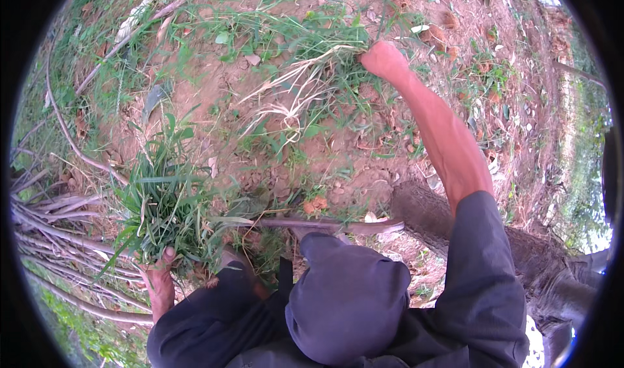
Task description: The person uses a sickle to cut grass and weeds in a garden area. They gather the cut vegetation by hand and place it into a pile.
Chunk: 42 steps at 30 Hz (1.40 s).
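Note:
My left hand (pixel 161 275), at the lower left, holds a thick bunch of green grass (pixel 168 212) from below; the blades hide most of its fingers. My right arm reaches up and across the soil to the upper middle. There my right hand (pixel 385 61) is closed around the end of a tuft of grass (pixel 336 51) lying along the ground. Pale dry stalks (pixel 292 85) spread out to the left of that fist. My dark-clothed knees are bent below, between the two hands.
Long bare branches (pixel 78 244) are heaped at the left. A curved stick (pixel 341 225) lies just before my knees. A thick tree trunk (pixel 526 256) leans at the lower right. Brown soil (pixel 204 90) with weeds and fallen leaves spreads ahead.

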{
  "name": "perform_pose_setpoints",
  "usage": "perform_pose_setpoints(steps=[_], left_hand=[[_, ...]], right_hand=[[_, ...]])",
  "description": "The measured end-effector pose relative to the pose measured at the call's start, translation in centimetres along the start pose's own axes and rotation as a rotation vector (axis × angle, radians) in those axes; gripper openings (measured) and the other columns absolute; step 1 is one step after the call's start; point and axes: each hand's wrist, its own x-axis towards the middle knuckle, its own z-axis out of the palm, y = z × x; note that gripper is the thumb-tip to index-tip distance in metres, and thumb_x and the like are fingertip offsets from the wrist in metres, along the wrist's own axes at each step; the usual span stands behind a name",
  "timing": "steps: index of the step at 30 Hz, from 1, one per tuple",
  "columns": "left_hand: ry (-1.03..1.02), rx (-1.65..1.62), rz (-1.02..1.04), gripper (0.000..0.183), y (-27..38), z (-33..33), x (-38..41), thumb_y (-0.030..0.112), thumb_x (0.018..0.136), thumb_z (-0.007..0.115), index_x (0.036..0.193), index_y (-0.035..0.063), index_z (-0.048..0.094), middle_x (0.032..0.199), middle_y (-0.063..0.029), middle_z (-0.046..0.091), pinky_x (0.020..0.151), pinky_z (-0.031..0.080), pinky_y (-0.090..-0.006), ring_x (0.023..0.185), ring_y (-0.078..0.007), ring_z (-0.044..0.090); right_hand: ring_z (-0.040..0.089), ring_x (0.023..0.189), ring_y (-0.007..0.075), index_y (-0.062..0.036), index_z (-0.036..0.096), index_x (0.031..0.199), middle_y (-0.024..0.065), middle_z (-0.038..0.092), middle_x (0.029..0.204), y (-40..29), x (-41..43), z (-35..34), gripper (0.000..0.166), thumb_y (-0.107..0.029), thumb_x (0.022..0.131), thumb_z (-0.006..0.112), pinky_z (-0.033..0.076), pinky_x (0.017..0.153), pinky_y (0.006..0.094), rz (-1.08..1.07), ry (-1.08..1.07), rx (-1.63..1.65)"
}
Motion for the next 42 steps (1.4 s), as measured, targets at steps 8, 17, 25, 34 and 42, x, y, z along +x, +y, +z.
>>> perform_pose_setpoints(steps=[8,17,25,34,42], left_hand=[[0.061,-0.024,0.025,0.074,-3.2,0.1,0.2,0.035,0.082,0.077,0.137,-0.0005,0.043,0.126,-0.0112,0.057,0.1,0.039,-0.037,0.113,-0.025,0.052],[0.027,-0.059,0.01,0.081,-2.9,0.6,0.9,0.035,0.078,0.08,0.137,-0.0036,0.04,0.129,-0.0172,0.051,0.102,0.036,-0.0432,0.115,-0.0303,0.049],[0.023,-0.069,-0.006,0.071,-2.0,1.4,-0.1,0.027,0.081,0.077,0.138,0.0001,0.042,0.125,-0.0146,0.056,0.099,0.04,-0.041,0.111,-0.0282,0.053],[-0.019,-0.07,-0.055,0.082,-1.9,2.2,0.0,0.025,0.08,0.079,0.143,-0.0004,0.032,0.132,-0.0169,0.049,0.102,0.038,-0.0405,0.117,-0.0281,0.049],[-0.021,-0.027,-0.08,0.087,-2.0,3.5,0.5,0.036,0.082,0.076,0.146,0.0003,0.029,0.135,-0.0178,0.048,0.105,0.036,-0.0426,0.12,-0.0295,0.047]], right_hand=[[0.069,0.079,0.0343,-0.0075,0.066,0.108,0.0203,0.068,0.082,-7.7,-9.9,-0.9,0.032,-0.027,0.085,0.055,0.056,0.073,0.0442,-0.357,-0.108,0.241],[0.067,0.075,0.0346,0.0015,0.064,0.106,0.0239,0.066,0.08,-10.1,-25.9,8.1,0.033,-0.023,0.084,0.063,0.054,0.066,0.0441,-0.606,-0.672,0.405],[0.065,0.093,0.04,0.0011,0.035,0.134,0.0251,0.063,0.108,-2.2,-19.0,8.3,0.071,-0.021,0.078,0.072,0.051,0.085,0.0456,0.104,0.274,0.4],[0.066,0.078,0.0262,0.006,0.063,0.099,0.0167,0.069,0.086,-5.7,-18.5,14.3,0.034,-0.022,0.081,0.068,0.053,0.075,0.0384,0.222,-0.082,1.309],[0.063,0.061,0.0286,0.0006,0.061,0.087,0.016,0.062,0.065,-12.6,-24.1,4.7,0.025,-0.023,0.082,0.067,0.05,0.062,0.0398,-0.782,-0.454,0.823]])
